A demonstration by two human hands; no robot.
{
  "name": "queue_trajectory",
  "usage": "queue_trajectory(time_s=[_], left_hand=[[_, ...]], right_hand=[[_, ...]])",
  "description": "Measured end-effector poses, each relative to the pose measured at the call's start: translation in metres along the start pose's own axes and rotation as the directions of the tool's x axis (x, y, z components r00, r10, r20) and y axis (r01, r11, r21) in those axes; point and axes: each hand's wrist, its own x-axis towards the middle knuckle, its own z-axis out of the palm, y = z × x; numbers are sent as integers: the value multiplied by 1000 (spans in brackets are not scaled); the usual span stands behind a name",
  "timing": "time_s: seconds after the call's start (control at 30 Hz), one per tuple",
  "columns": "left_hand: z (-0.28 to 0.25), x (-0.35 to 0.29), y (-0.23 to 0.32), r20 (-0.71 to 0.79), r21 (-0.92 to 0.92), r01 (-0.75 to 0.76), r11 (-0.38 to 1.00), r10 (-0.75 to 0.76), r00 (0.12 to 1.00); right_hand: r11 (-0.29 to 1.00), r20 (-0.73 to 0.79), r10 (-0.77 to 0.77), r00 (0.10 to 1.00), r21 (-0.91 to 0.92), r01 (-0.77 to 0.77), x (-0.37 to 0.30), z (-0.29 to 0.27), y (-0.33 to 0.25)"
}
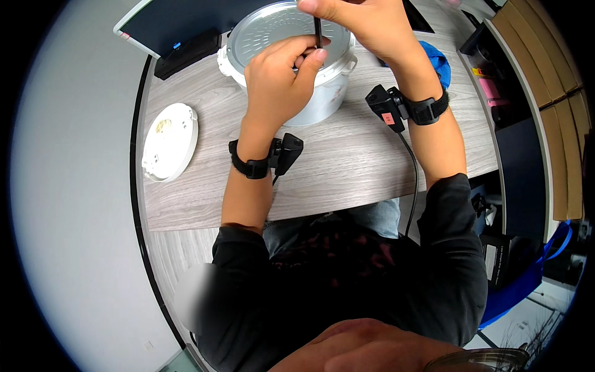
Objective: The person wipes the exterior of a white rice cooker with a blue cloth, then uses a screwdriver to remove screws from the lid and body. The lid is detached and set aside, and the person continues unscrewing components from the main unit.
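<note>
A white round pot-like appliance (331,93) stands at the far side of the desk, with a silver disc (263,40) full of small slots on top. Above the disc's right part, a thin black rod (318,31), like a screwdriver shaft, stands nearly upright. My left hand (279,80) is closed, thumb and fingers pinching around its lower end. Higher up, my right hand (369,28) reaches over the disc from the right, its thumb by the rod's upper end. The picture's top edge cuts off its fingertips and whatever they hold.
Left on the desk lies a white round cover (170,142). Behind it are a monitor (180,28) and a black box (189,56). Blue cloth (437,62) lies beyond my right wrist. Black strapped devices (288,154) sit on both wrists, with a cable (414,186) hanging from the right one.
</note>
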Motion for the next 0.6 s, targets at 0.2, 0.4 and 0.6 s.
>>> queue_trajectory(time_s=[0.2,0.4,0.6], left_hand=[[-5,0,-2,104,71,-56,996,49,993],[-2,-2,0,65,123,-25,992,18,998],[-12,-1,7,185,132,-25,991,0,983]], right_hand=[[955,-2,-18,1000,296,18,1,-6,21],[997,-74,68,995,-36,-71,-2,-2,1],[997,-61,15,998,74,-11,-2,-6,1]])
